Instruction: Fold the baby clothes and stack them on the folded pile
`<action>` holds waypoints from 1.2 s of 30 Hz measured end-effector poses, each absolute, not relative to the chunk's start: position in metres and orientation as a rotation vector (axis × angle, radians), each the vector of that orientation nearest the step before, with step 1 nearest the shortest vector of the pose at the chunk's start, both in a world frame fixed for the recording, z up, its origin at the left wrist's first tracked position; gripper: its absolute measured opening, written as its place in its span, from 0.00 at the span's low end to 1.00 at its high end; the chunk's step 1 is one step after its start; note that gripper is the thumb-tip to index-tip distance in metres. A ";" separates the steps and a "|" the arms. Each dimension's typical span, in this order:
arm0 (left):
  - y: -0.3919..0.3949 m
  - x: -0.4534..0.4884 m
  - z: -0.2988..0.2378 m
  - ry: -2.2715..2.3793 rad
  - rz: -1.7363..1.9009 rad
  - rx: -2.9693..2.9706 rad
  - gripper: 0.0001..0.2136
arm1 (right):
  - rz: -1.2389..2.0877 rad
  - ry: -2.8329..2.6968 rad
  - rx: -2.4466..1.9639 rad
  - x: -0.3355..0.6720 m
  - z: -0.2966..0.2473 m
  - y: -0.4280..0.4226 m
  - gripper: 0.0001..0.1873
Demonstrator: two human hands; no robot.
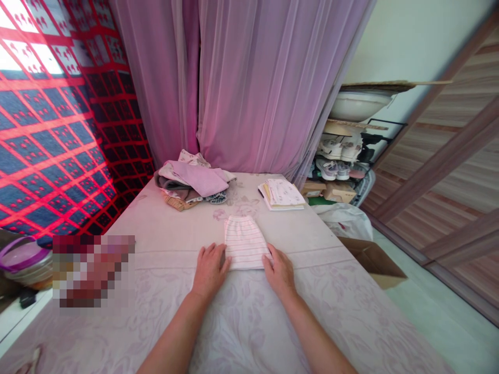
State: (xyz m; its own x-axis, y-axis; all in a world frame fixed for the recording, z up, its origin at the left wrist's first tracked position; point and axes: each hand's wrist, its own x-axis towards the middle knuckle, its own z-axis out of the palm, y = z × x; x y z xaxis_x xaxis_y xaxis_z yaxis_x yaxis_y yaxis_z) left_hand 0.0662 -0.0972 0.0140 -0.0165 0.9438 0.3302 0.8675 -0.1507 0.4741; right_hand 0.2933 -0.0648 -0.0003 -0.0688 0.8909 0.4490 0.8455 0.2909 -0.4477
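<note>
A small folded pair of striped pants (246,243), white with pink lines and a gathered waistband at the far end, lies flat on the covered table or bed (241,317). At its near left corner rests my left hand (211,267), fingers apart and thumb by the cloth's edge. My right hand (279,267) lies against the near right corner, with thumb and forefinger spread on the fabric. Both hands appear to press on the garment from its sides; neither lifts it. The undersides of the fingers are hidden.
Beyond the left hand sits a heap of clothes (195,179) on a woven basket (181,202). A stack of folded cloths (283,194) lies at the far right. Purple curtains (249,88) hang behind. A shoe rack (339,150) and an open cardboard box (370,259) stand right.
</note>
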 end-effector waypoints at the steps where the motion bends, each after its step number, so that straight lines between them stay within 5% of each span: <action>1: -0.097 0.066 0.014 1.954 0.887 2.109 0.15 | 0.081 -1.907 -1.551 0.294 0.000 -0.065 0.21; 26: -0.098 0.066 0.018 1.900 0.798 2.103 0.17 | 0.078 -1.786 -1.572 0.305 0.001 -0.074 0.18; 36: -0.099 0.067 0.022 1.888 0.752 2.089 0.18 | -0.182 -2.007 -1.328 0.302 0.013 -0.086 0.19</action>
State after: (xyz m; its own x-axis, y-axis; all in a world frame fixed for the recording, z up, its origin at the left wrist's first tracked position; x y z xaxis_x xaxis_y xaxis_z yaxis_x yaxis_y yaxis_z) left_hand 0.0668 -0.0993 0.0225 0.0400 0.9748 0.2193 0.8585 -0.1458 0.4916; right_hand 0.3017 -0.0861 0.0133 -0.2179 0.7489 0.6258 0.8491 0.4616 -0.2567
